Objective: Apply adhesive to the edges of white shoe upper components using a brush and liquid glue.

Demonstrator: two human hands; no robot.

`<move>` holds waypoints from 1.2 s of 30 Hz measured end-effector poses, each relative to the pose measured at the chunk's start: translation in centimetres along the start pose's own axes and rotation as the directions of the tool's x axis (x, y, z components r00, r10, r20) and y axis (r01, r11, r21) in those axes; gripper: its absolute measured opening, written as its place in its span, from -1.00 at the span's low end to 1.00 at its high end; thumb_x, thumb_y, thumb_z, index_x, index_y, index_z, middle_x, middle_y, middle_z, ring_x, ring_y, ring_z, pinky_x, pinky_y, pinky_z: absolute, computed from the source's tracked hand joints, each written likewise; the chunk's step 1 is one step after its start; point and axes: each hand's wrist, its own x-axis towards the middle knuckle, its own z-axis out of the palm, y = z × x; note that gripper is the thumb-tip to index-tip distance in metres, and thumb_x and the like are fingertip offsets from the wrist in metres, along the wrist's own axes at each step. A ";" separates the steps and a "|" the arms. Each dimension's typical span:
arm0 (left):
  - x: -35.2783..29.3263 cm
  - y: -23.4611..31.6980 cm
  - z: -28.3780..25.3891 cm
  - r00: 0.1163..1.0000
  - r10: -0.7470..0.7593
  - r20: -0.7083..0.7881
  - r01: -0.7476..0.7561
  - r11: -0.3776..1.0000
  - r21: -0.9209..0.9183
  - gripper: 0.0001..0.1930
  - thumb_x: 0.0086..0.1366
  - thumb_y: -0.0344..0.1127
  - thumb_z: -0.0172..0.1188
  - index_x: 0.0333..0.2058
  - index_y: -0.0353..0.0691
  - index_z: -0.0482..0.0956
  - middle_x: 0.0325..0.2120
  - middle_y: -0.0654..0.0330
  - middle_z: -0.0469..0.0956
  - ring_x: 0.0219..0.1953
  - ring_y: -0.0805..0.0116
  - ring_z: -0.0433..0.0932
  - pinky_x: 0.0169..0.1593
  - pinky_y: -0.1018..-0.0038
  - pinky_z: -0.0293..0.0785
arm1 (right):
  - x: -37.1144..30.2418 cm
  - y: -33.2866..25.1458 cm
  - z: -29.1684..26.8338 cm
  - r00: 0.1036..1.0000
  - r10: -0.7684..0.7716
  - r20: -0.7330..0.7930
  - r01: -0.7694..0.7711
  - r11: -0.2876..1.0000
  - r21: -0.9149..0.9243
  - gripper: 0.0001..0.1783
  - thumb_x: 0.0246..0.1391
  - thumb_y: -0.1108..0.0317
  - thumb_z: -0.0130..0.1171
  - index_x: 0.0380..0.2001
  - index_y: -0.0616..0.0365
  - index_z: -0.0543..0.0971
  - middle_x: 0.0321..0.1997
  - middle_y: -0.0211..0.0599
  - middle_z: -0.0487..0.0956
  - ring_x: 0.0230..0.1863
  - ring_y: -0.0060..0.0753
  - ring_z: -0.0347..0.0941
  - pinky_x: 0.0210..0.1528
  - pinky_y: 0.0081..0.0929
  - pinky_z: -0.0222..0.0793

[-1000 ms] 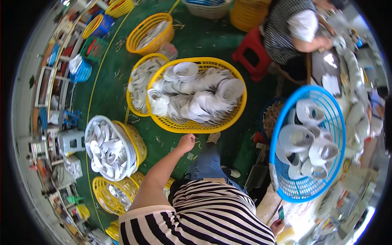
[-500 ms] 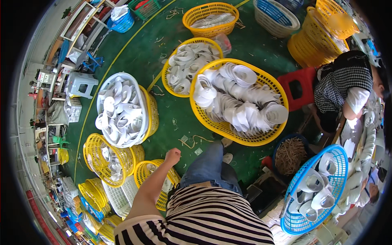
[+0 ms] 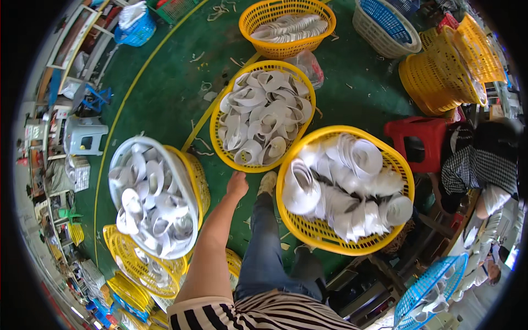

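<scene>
My left hand (image 3: 237,186) hangs at the end of a bare forearm, its fingers curled in a loose fist with nothing visible in them. It appears just below the near rim of a yellow plastic basket (image 3: 215,144); whether it touches the rim I cannot tell. Loose white curled pieces (image 3: 270,116) fill that basket. To the right stands a larger yellow oval basket (image 3: 341,248), where similar white pieces (image 3: 335,206) are nested in rows. My right hand is out of view. One of my shoes (image 3: 268,183) is between the two baskets.
On the left, a pale basket (image 3: 114,192) of white pieces sits in a yellow one. A farther yellow basket (image 3: 287,50) holds stacked pieces. A red stool (image 3: 415,144) stands by a bending person (image 3: 481,159) at right. A blue basket (image 3: 410,300) is at lower right.
I have moved forward, and the baskets appear nearer and lower in view. My left hand has gone from open floor to beside the middle yellow basket's rim.
</scene>
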 end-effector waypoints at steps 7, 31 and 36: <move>19.5 4.5 3.0 0.939 0.288 0.191 -0.294 0.956 0.008 -0.50 -0.03 -0.52 0.13 -0.04 -0.28 0.27 -0.01 -0.02 0.29 -0.09 -0.02 0.45 -0.07 0.15 0.44 | -6.5 -5.9 -0.2 0.965 -0.154 -0.211 0.122 0.980 -0.156 -0.81 0.06 0.25 0.04 -0.51 0.13 0.47 -0.61 -0.36 0.47 -0.68 -0.52 0.37 -0.70 -0.65 0.30; -15.5 35.7 -14.7 0.469 0.848 -0.248 -0.798 0.286 -0.531 -0.82 0.14 -0.49 0.15 -0.26 -0.39 0.46 -0.37 0.03 0.44 -0.41 0.13 0.41 -0.34 0.33 0.33 | -10.5 23.4 -31.8 0.670 0.622 -0.405 -0.087 0.608 0.789 -0.78 0.09 0.18 0.15 -0.46 0.07 0.44 -0.59 -0.44 0.47 -0.71 -0.62 0.34 -0.74 -0.71 0.23; -34.3 41.8 -9.6 0.324 0.946 0.027 -0.610 0.231 -0.758 -0.83 0.19 -0.46 0.15 -0.25 -0.41 0.50 -0.37 0.11 0.43 -0.37 0.33 0.45 -0.29 0.51 0.41 | -6.6 24.9 -33.6 0.849 0.436 -0.297 0.032 0.519 0.854 -0.83 0.09 0.29 0.19 -0.35 0.10 0.43 -0.53 -0.46 0.48 -0.69 -0.64 0.32 -0.74 -0.69 0.20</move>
